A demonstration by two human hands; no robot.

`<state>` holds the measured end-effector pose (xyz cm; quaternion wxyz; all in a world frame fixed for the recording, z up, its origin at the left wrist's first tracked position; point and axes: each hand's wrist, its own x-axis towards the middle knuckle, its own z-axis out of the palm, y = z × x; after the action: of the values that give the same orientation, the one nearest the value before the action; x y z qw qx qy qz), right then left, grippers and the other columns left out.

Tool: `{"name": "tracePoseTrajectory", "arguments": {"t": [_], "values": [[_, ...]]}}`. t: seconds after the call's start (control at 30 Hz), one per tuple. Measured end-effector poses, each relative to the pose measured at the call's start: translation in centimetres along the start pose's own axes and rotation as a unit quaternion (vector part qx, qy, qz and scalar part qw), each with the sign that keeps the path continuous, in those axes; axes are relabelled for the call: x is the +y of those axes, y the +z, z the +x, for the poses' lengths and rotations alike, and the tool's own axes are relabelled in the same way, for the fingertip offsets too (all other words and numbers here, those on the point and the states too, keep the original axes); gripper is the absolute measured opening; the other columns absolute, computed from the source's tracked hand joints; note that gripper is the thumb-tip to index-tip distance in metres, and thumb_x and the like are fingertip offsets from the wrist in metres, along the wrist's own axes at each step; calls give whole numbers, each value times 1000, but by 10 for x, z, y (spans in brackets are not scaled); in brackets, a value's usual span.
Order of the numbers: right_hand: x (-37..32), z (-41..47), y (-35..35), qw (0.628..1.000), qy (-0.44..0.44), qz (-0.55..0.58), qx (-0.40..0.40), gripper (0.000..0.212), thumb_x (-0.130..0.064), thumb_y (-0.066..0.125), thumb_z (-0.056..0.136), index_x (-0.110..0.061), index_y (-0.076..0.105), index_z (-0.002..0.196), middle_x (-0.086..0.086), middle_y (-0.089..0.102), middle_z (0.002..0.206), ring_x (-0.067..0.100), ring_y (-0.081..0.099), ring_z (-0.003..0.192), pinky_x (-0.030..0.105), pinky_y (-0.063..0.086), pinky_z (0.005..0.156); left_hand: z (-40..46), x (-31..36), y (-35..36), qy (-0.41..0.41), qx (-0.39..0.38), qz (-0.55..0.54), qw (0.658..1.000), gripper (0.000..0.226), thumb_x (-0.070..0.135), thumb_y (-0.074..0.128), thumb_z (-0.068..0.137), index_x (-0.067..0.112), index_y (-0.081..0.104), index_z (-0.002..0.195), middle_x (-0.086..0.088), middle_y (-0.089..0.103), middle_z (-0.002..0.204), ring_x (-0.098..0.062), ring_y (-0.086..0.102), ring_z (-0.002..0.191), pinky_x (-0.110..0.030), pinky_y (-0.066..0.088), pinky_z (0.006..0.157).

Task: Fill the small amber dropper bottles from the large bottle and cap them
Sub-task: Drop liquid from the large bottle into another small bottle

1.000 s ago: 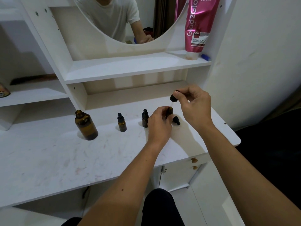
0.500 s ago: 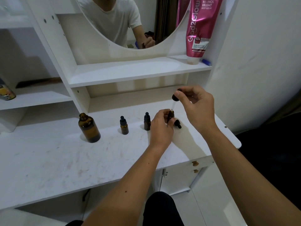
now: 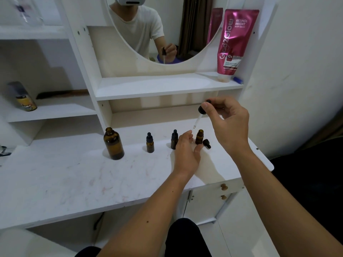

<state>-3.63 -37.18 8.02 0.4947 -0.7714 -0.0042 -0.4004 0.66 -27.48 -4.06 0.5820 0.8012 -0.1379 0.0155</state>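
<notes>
Left hand (image 3: 186,153) now off uncapped bottle (image 3: 199,136), fingers loose; right hand (image 3: 227,121) pinching raised dropper (image 3: 201,113).

The left hand (image 3: 186,151) covers part of one small capped bottle (image 3: 174,139) — its right side is hidden. The liquid level inside the open small bottle (image 3: 199,136) is too small to tell — so is any drop at the dropper (image 3: 199,115) tip.
</notes>
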Motion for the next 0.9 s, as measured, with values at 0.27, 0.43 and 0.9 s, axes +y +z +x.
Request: {"name": "tracePoseTrajectory", "arguments": {"t": [0.27,0.43,0.9], "values": [[-29,-9,28,999,-20,38,-21,14,-20,79,95,-13,76,107,1,78,100,9,77,94,22,59,89,-35,-5,-39,-15,-2,-40,999,49,24,71,97,21,52,142,10,63,128,-2,59,118,-20,45,106],[-48,-16,64,993,-17,101,-49,11,-15,79,95,-11,75,105,1,77,99,12,78,93,26,60,89,-55,-10,-89,-58,-84,-111,988,42,25,77,93,28,60,131,14,72,113,1,67,107,-19,52,98],[-80,-24,163,977,41,182,-107,19,-18,78,96,-6,75,111,1,79,103,10,77,97,23,60,92,-64,-50,-236,-56,222,-47,972,45,31,88,80,26,61,116,8,68,105,-11,67,96,-30,61,85]]}}
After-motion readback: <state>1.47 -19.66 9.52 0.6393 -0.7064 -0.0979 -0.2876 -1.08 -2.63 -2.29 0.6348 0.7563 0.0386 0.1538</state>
